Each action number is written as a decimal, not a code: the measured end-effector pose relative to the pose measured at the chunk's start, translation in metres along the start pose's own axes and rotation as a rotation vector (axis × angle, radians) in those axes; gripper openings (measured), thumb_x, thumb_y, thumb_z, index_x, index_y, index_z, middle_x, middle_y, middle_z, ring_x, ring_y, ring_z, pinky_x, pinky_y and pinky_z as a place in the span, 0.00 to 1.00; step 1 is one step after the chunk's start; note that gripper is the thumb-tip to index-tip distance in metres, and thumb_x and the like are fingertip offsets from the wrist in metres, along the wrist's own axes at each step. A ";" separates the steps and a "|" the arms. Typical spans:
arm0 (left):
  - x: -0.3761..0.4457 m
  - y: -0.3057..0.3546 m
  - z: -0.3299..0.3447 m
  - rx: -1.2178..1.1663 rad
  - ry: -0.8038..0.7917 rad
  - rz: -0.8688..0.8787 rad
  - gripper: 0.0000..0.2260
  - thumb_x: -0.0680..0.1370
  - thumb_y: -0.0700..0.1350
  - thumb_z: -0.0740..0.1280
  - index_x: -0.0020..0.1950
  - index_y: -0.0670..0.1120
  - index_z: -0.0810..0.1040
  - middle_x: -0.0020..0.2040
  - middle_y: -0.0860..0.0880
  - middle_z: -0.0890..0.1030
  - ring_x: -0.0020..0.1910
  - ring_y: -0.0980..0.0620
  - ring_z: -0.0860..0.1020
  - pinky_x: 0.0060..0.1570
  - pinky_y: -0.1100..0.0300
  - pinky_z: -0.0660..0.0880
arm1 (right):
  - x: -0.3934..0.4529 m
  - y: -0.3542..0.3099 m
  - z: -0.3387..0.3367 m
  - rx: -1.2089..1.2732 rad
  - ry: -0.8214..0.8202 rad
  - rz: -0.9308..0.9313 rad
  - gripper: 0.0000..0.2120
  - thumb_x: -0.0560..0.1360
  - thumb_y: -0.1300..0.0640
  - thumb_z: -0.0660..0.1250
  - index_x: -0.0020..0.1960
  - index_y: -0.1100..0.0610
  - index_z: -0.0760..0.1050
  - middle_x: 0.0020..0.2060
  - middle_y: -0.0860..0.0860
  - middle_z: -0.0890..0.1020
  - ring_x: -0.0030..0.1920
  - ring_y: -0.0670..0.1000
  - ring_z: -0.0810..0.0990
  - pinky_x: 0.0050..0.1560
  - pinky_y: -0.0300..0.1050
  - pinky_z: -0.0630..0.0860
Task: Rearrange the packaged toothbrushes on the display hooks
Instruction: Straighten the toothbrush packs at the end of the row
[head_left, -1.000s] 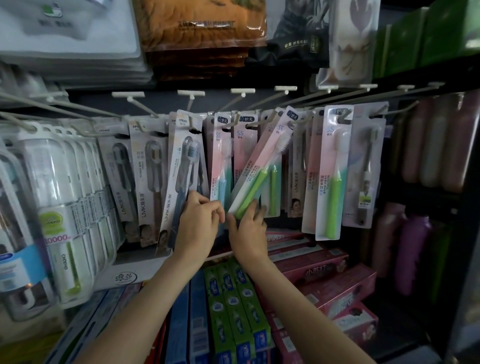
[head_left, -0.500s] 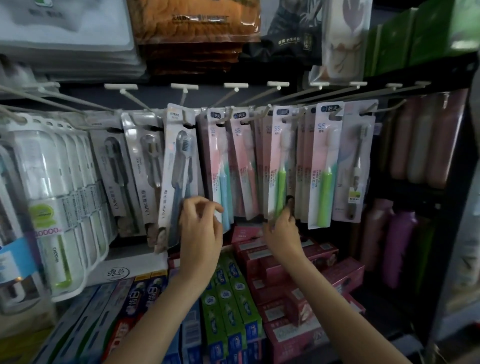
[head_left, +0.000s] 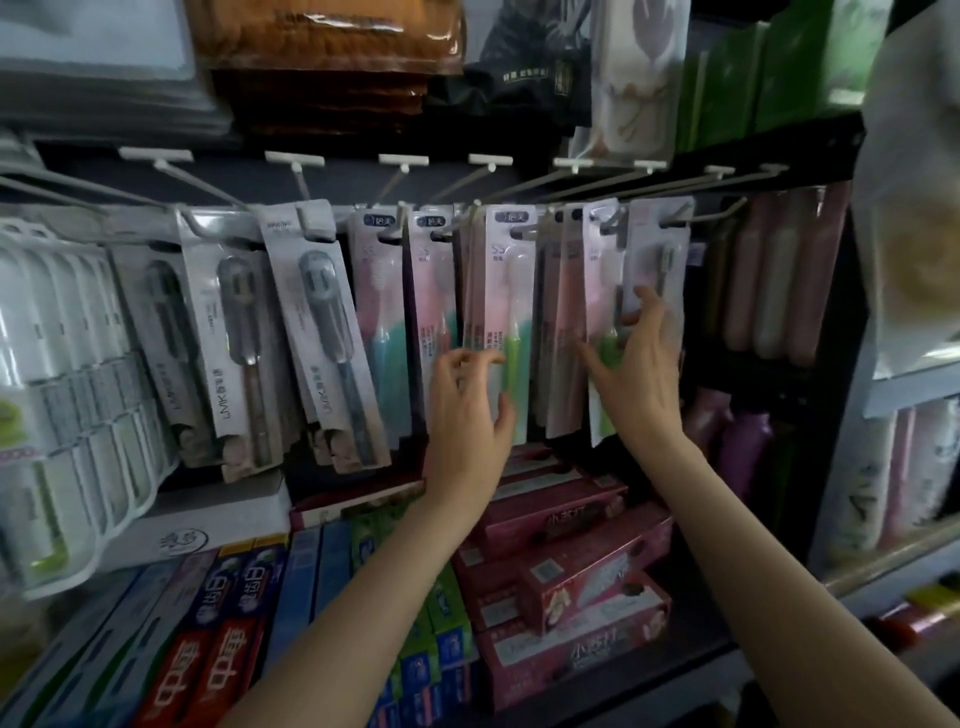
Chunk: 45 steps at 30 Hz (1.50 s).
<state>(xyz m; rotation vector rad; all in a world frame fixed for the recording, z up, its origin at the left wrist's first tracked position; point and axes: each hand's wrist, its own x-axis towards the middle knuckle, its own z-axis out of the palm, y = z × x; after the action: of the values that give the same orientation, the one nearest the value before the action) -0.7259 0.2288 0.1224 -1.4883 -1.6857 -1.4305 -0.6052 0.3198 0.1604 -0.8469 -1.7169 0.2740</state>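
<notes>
Packaged toothbrushes (head_left: 506, 317) hanging on display hooks (head_left: 511, 215) — left hand (head_left: 470, 410) loosely curled at pink-green pack's lower edge, right hand (head_left: 636, 364) spread flat against rightmost packs (head_left: 657, 291). Best done lightly: steady card bottoms, square fronts, avoid lifting hang-holes off hooks.

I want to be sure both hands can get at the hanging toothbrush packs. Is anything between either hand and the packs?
Nothing visible. The left hand already touches the green-brush pack, and the right hand rests on the rightmost packs.
</notes>
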 end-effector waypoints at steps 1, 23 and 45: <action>0.004 0.001 0.002 -0.005 -0.021 -0.019 0.15 0.75 0.37 0.65 0.61 0.44 0.72 0.60 0.44 0.67 0.61 0.50 0.69 0.58 0.68 0.61 | 0.001 0.000 0.000 0.066 -0.023 0.007 0.32 0.73 0.57 0.69 0.72 0.57 0.56 0.60 0.57 0.70 0.56 0.54 0.72 0.53 0.44 0.70; 0.046 0.013 -0.008 -0.085 0.006 0.084 0.15 0.77 0.40 0.63 0.64 0.47 0.74 0.60 0.47 0.69 0.56 0.56 0.70 0.58 0.75 0.62 | 0.004 -0.004 -0.029 0.589 -0.123 -0.135 0.18 0.71 0.64 0.71 0.49 0.44 0.70 0.48 0.49 0.74 0.40 0.44 0.74 0.44 0.33 0.74; 0.065 0.040 -0.022 -0.593 0.089 -0.189 0.10 0.77 0.40 0.64 0.58 0.44 0.72 0.45 0.55 0.80 0.45 0.59 0.80 0.44 0.68 0.76 | -0.009 -0.011 -0.014 0.095 -0.009 -0.517 0.15 0.72 0.53 0.68 0.56 0.58 0.75 0.54 0.55 0.72 0.54 0.51 0.69 0.54 0.36 0.66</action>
<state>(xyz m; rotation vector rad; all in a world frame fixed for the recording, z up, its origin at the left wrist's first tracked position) -0.7147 0.2308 0.2015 -1.5424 -1.4436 -2.2034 -0.5961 0.3029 0.1646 -0.3118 -1.8489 0.0084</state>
